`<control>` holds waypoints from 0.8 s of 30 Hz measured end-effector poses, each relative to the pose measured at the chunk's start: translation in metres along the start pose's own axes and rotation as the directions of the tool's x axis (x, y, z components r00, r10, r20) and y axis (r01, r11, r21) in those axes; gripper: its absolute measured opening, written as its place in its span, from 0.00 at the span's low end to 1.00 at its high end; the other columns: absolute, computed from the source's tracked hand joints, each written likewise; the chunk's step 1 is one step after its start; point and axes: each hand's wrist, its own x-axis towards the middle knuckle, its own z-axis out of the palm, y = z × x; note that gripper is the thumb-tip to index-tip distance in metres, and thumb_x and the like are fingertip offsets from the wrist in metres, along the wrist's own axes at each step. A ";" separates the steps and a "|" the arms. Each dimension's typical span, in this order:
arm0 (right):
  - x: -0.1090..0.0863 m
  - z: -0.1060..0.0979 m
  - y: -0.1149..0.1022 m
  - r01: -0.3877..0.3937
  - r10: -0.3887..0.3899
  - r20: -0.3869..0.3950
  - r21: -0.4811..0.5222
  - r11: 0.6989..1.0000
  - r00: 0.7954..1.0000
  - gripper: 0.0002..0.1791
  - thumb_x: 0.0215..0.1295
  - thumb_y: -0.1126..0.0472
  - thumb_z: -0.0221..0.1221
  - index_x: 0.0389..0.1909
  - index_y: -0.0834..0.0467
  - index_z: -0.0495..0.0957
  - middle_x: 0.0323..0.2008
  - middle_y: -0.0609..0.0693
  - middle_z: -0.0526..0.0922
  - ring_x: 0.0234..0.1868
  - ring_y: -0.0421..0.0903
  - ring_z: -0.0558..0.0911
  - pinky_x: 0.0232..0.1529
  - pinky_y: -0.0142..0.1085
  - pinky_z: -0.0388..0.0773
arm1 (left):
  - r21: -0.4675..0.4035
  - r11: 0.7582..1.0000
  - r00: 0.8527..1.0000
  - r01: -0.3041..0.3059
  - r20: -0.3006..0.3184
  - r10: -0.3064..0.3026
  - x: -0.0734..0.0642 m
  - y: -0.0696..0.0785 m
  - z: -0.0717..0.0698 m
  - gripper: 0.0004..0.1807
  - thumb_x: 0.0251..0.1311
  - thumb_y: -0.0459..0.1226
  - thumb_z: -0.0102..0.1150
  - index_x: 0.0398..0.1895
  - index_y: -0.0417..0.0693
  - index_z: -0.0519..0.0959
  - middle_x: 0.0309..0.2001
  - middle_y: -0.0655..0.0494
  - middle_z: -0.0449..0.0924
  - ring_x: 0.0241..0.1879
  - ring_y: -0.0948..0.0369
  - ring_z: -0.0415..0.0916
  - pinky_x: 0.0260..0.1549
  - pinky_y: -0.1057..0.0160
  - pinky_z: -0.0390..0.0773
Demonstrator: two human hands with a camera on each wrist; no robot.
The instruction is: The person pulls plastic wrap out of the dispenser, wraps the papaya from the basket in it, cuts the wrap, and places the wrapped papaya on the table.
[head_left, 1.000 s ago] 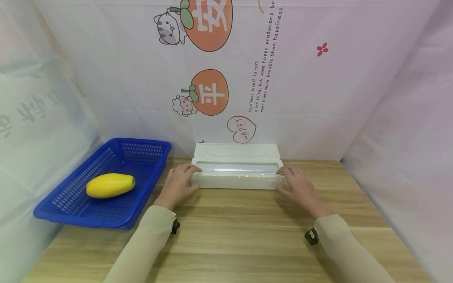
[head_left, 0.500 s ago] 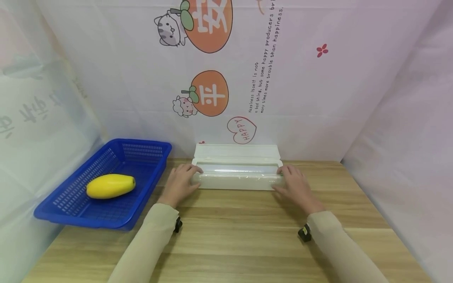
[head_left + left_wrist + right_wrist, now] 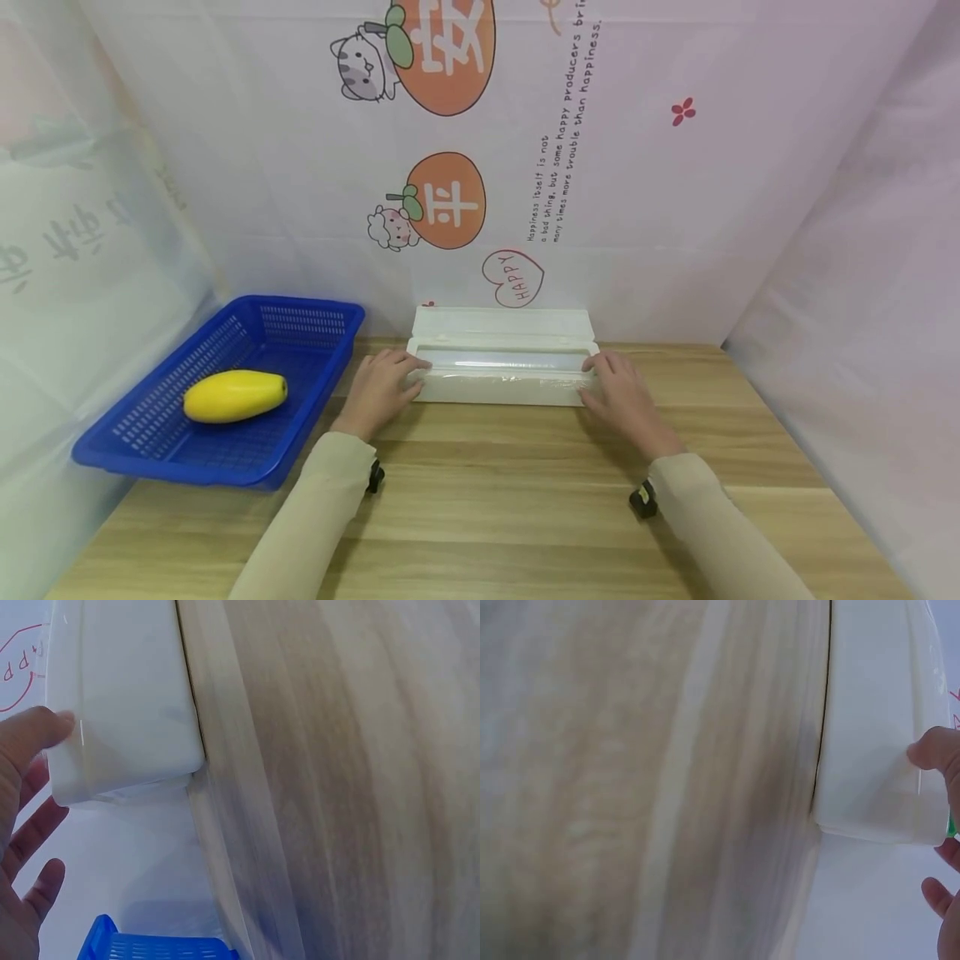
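The white box (image 3: 498, 390) sits at the far middle of the desk (image 3: 480, 500), its lid (image 3: 502, 322) already raised; the roll (image 3: 502, 360) lies inside, seemingly not drawn out. The left hand (image 3: 377, 388) and right hand (image 3: 621, 397) each grip one end.

Two sleeved forearms (image 3: 307, 517) reached forward, well apart. The left hand (image 3: 377, 392) mirrored the right hand (image 3: 625, 398), thumbs (image 3: 34, 733) nearer the body, fingers (image 3: 36, 834) bent beyond, though the outermost fingers were hard to see.
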 end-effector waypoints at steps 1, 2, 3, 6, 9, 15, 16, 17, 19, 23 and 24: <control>-0.001 -0.001 0.000 0.012 -0.012 -0.010 0.007 1.000 1.000 0.21 0.58 0.62 0.70 0.49 0.61 0.73 0.52 0.62 0.76 0.57 0.63 0.73 0.57 0.62 0.68 | -0.003 1.000 1.000 -0.003 0.002 0.003 0.000 0.000 -0.001 0.15 0.62 0.45 0.69 0.52 0.60 0.85 0.50 0.58 0.84 0.53 0.53 0.76 0.51 0.49 0.74; -0.001 -0.001 0.000 0.026 -0.026 -0.022 0.015 1.000 0.999 0.21 0.58 0.63 0.69 0.50 0.61 0.73 0.52 0.62 0.76 0.57 0.63 0.73 0.57 0.63 0.68 | -0.004 1.000 1.000 -0.006 0.003 0.006 -0.001 0.000 -0.001 0.16 0.63 0.45 0.68 0.54 0.60 0.85 0.50 0.57 0.84 0.53 0.53 0.76 0.51 0.49 0.74; -0.002 -0.002 0.000 0.043 -0.042 -0.035 0.027 0.999 0.999 0.21 0.58 0.63 0.69 0.51 0.61 0.74 0.52 0.61 0.76 0.57 0.62 0.73 0.57 0.62 0.68 | -0.007 1.000 1.000 -0.008 0.006 0.008 -0.001 0.000 -0.001 0.16 0.64 0.46 0.66 0.55 0.61 0.84 0.51 0.57 0.84 0.53 0.54 0.76 0.51 0.49 0.74; -0.002 -0.004 0.000 0.096 -0.091 -0.070 0.061 0.994 0.993 0.19 0.61 0.63 0.68 0.53 0.59 0.78 0.54 0.59 0.78 0.58 0.61 0.74 0.58 0.62 0.67 | -0.022 1.000 1.000 -0.007 0.022 0.008 -0.001 0.000 -0.002 0.15 0.68 0.46 0.63 0.56 0.61 0.84 0.52 0.58 0.84 0.55 0.54 0.75 0.52 0.49 0.73; -0.003 -0.004 0.000 0.117 -0.109 -0.087 0.090 0.989 0.990 0.16 0.64 0.62 0.67 0.52 0.57 0.81 0.55 0.57 0.81 0.60 0.61 0.74 0.59 0.62 0.66 | -0.038 0.999 1.000 -0.002 0.031 0.004 -0.001 0.001 -0.002 0.14 0.71 0.47 0.59 0.56 0.61 0.85 0.53 0.59 0.84 0.55 0.55 0.75 0.53 0.49 0.72; -0.003 -0.003 0.000 0.059 -0.042 -0.099 0.172 0.983 0.994 0.10 0.66 0.62 0.65 0.48 0.55 0.85 0.53 0.55 0.84 0.60 0.61 0.75 0.62 0.66 0.62 | -0.117 0.993 1.000 0.008 0.017 -0.006 0.001 0.001 -0.001 0.14 0.72 0.44 0.58 0.56 0.58 0.85 0.54 0.58 0.83 0.56 0.53 0.75 0.55 0.47 0.71; -0.002 -0.002 0.000 0.057 -0.038 -0.105 0.189 0.980 0.994 0.10 0.66 0.63 0.65 0.47 0.55 0.85 0.52 0.55 0.85 0.60 0.61 0.76 0.62 0.66 0.62 | -0.136 0.991 1.000 0.012 0.016 -0.010 0.002 0.001 -0.002 0.14 0.72 0.44 0.58 0.56 0.57 0.85 0.54 0.57 0.83 0.56 0.53 0.75 0.56 0.46 0.71; -0.002 -0.002 0.001 0.058 -0.035 -0.112 0.203 0.977 0.993 0.09 0.65 0.64 0.65 0.46 0.56 0.85 0.51 0.55 0.85 0.59 0.62 0.76 0.62 0.65 0.63 | -0.154 0.988 1.000 0.018 0.016 -0.016 0.002 0.001 -0.002 0.14 0.72 0.44 0.58 0.56 0.57 0.84 0.54 0.57 0.83 0.57 0.53 0.75 0.56 0.46 0.71; -0.001 -0.002 0.002 0.061 -0.032 -0.124 0.234 0.970 0.992 0.09 0.65 0.66 0.66 0.44 0.58 0.86 0.49 0.56 0.86 0.58 0.63 0.77 0.62 0.64 0.65 | -0.192 0.981 0.999 0.034 0.022 -0.030 0.002 0.001 -0.002 0.14 0.72 0.43 0.57 0.57 0.56 0.84 0.54 0.56 0.83 0.57 0.52 0.75 0.57 0.45 0.70; 0.001 -0.004 0.001 -0.007 0.036 -0.093 0.296 0.955 0.995 0.08 0.67 0.65 0.64 0.44 0.59 0.86 0.49 0.58 0.85 0.58 0.63 0.77 0.61 0.60 0.69 | -0.262 0.963 0.998 0.059 0.026 -0.054 0.004 0.000 -0.003 0.15 0.73 0.41 0.56 0.58 0.54 0.83 0.54 0.56 0.83 0.58 0.52 0.74 0.60 0.45 0.69; 0.001 -0.005 0.000 -0.034 0.060 -0.076 0.307 0.951 0.995 0.08 0.68 0.63 0.64 0.45 0.59 0.86 0.50 0.58 0.85 0.58 0.62 0.77 0.61 0.60 0.70 | -0.285 0.957 0.998 0.062 0.024 -0.057 0.004 0.000 -0.003 0.15 0.73 0.41 0.56 0.58 0.54 0.83 0.54 0.55 0.83 0.57 0.52 0.75 0.60 0.46 0.70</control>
